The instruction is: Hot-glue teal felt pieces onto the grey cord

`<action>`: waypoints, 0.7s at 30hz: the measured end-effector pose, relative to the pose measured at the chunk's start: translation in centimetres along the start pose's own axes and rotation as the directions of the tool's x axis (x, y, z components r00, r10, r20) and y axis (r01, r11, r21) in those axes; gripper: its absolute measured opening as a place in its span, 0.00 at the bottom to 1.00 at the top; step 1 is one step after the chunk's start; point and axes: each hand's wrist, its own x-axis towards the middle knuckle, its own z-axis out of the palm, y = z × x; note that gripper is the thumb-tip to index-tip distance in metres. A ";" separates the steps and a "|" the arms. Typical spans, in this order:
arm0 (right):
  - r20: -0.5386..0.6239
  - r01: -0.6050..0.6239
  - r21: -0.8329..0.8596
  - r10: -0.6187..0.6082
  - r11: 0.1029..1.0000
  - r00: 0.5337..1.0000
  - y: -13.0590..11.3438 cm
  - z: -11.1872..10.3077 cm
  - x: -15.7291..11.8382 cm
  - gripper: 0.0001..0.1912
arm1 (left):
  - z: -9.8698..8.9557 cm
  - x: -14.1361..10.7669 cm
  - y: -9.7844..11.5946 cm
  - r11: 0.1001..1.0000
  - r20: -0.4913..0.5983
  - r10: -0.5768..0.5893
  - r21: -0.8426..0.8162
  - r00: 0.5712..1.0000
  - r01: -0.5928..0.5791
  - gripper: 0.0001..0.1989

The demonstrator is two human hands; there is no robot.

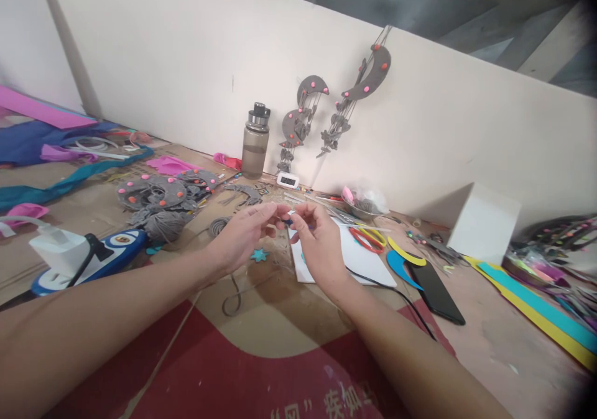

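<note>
The small blue-and-white piece [288, 221], partly hidden, was positioned above the cardboard [261, 338]. The right hand [321, 237] pinched it by the fingertips; the left hand [243, 235] was curled nearly closed alongside, contact indeterminable.

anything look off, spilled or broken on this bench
Nothing looks plainly spilled or broken; the bottle stands upright. The bench is cluttered, though, and the black cable looks out of place: it trails loosely over the white board near the right hand, where it might get caught.
</note>
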 end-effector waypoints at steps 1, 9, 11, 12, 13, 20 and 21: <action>0.000 0.038 -0.070 -0.038 0.997 0.999 0.0 -0.2 0.1 0.08 | 0.1 -0.1 0.0 1.000 0.014 -0.004 0.005 1.000 0.004 0.16; 0.080 0.317 -0.530 -0.325 0.786 0.942 0.3 -1.1 0.5 0.08 | 0.3 -0.4 0.0 0.998 0.076 0.007 0.069 0.997 -0.013 0.16; 0.098 0.336 -0.561 -0.343 0.757 0.934 0.5 -1.2 0.6 0.08 | 0.2 -0.5 0.0 0.988 0.088 0.028 0.148 0.996 -0.041 0.17; 0.102 0.342 -0.569 -0.349 0.748 0.932 0.5 -1.3 0.7 0.08 | 0.1 -0.6 0.0 0.979 0.093 0.044 0.195 0.995 -0.062 0.17; 0.104 0.345 -0.576 -0.352 0.741 0.930 0.5 -1.3 0.7 0.08 | 0.1 -0.6 0.0 0.966 0.100 0.062 0.243 0.993 -0.084 0.18; 0.127 0.357 -0.635 -0.363 0.685 0.923 0.7 -1.3 0.7 0.05 | 0.7 -1.1 0.7 0.895 0.157 0.099 0.418 0.983 -0.157 0.19; 0.123 0.351 -0.634 -0.358 0.689 0.926 0.7 -1.2 0.8 0.05 | 0.8 -1.1 0.8 0.892 0.154 0.097 0.426 0.983 -0.155 0.19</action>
